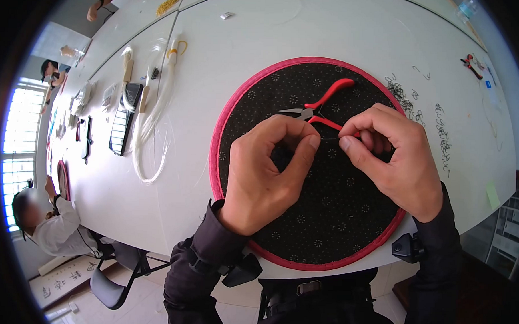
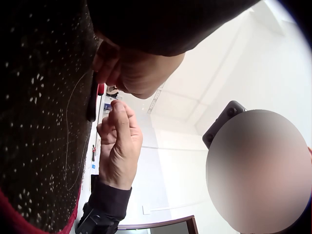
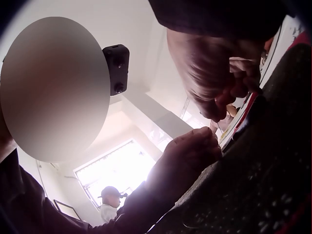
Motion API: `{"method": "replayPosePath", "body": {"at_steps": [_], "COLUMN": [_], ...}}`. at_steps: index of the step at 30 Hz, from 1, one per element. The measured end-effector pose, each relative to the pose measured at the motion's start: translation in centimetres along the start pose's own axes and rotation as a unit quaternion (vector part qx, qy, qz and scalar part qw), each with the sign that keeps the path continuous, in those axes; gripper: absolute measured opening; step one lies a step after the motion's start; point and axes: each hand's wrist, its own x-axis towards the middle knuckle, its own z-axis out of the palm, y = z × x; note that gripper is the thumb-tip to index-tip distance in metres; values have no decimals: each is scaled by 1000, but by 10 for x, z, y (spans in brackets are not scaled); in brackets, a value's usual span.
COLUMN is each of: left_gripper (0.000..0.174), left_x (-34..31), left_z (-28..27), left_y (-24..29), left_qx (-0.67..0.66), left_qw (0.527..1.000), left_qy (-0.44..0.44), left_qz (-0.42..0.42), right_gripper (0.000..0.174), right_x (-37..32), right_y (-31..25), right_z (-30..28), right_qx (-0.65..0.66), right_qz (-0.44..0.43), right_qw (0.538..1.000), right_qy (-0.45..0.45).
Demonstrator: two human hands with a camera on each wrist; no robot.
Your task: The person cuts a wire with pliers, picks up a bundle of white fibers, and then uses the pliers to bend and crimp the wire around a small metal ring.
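Observation:
Thumb and forefinger of the left hand (image 1: 269, 171) meet in a pinch over the dark round mat (image 1: 337, 222). Just to its right, the right hand (image 1: 392, 158) pinches too, its other fingers curled. A fine thread (image 1: 329, 138) spans the small gap between the fingertips. In the left wrist view a thin loop of thread (image 2: 67, 131) hangs over the mat, below the left hand (image 2: 141, 73). Red-handled pliers (image 1: 308, 113) lie on the mat behind both hands, jaws pointing left, one handle partly behind the right fingers.
Small dark curled pieces (image 1: 407, 98) lie right of the mat's pink rim (image 1: 214, 152). Bundles of pale strands (image 1: 143, 141) and a phone (image 1: 121, 128) are on the left of the white table. Another pair of pliers (image 1: 472, 68) is far right. A person (image 1: 57, 229) sits at left.

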Motion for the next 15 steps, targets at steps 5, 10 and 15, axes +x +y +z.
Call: {"method": "replayPosePath", "body": {"at_steps": [5, 10, 15], "left_gripper": [8, 8, 8], "left_x": [-2, -2, -1], "left_z": [-4, -3, -3], "left_y": [9, 10, 10], "left_qx": [29, 26, 30], "left_qw": [998, 998, 998], "left_qy": [-44, -53, -59], "left_qz": [-17, -20, -11], "right_gripper": [8, 12, 12], "right_x": [0, 4, 2], "right_y": [-6, 12, 6], "right_z": [-1, 5, 7], "right_qx": [89, 27, 162], "right_qz": [63, -88, 6], "right_qw": [994, 994, 986], "right_qy": [7, 54, 26]}}
